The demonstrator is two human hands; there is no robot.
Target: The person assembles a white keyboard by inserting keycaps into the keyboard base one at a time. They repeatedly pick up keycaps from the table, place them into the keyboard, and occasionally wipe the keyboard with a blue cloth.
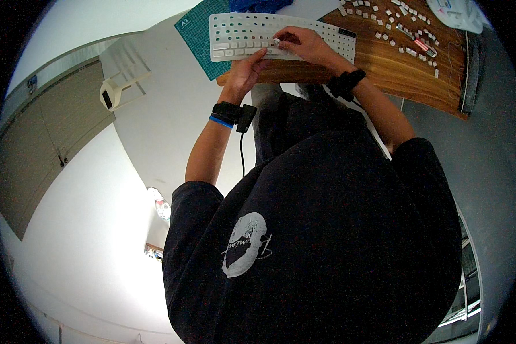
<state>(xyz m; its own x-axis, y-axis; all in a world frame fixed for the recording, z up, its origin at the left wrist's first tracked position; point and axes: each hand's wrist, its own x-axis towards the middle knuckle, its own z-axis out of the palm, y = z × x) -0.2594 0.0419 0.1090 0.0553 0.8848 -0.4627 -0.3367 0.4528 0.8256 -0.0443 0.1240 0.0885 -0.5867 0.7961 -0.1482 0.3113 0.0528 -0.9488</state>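
Note:
A white keyboard frame (pixel 235 26) lies partly over a green cutting mat (pixel 197 40) at the table's front edge. White keycaps (pixel 239 52) fill part of its near left rows, and bare key positions show across the rest. My left hand (pixel 246 74) holds the keyboard's near edge, thumb on top by the lowest row; its other fingers are largely hidden. Above the near middle rows, my right hand (pixel 304 44) is closed in a pinch on a small white keycap (pixel 277 41), partly covered by the fingertips.
Loose white keycaps (pixel 388 26) are scattered over the wooden table (pixel 384 69) on the right, with a red and silver pen-like tool (pixel 425 47) among them. A clear plastic bag (pixel 456 12) lies at the far right, blue cloth (pixel 261 4) behind the keyboard. A pale chair (pixel 110 94) stands left.

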